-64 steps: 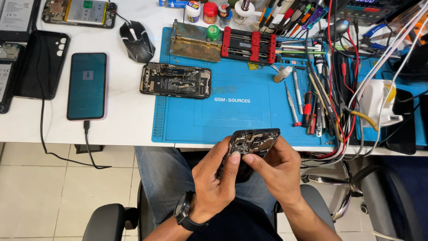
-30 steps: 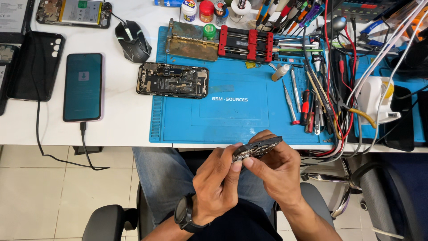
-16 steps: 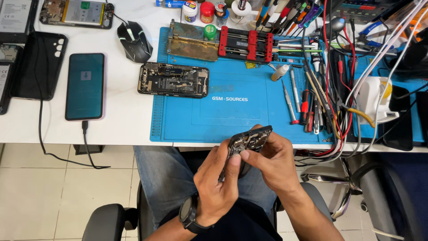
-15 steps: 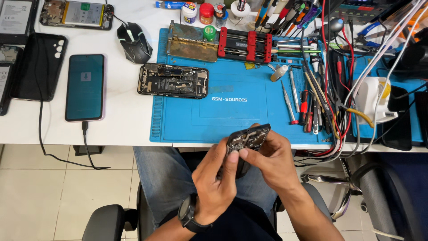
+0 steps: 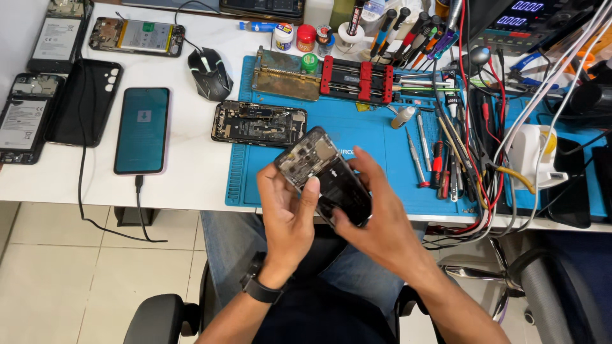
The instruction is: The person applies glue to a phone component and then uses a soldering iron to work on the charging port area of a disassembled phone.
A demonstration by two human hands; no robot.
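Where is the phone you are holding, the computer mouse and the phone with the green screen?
held phone (image 5: 325,175), head view, its dark back panel.
computer mouse (image 5: 209,73), head view, top shell.
green-screen phone (image 5: 142,129), head view, screen middle.

1. The lower end of the opened phone (image 5: 324,175) is covered by the right hand (image 5: 376,223); the left hand (image 5: 290,216) hides part of its near edge.
2. The blue work mat (image 5: 268,181) is partly hidden behind both hands.
3. The device with lit digits (image 5: 519,19) is cut by the top edge.
4. The bare phone frame (image 5: 22,118) runs off the left edge.
5. The tangled cables (image 5: 510,108) bury the tools beneath them.
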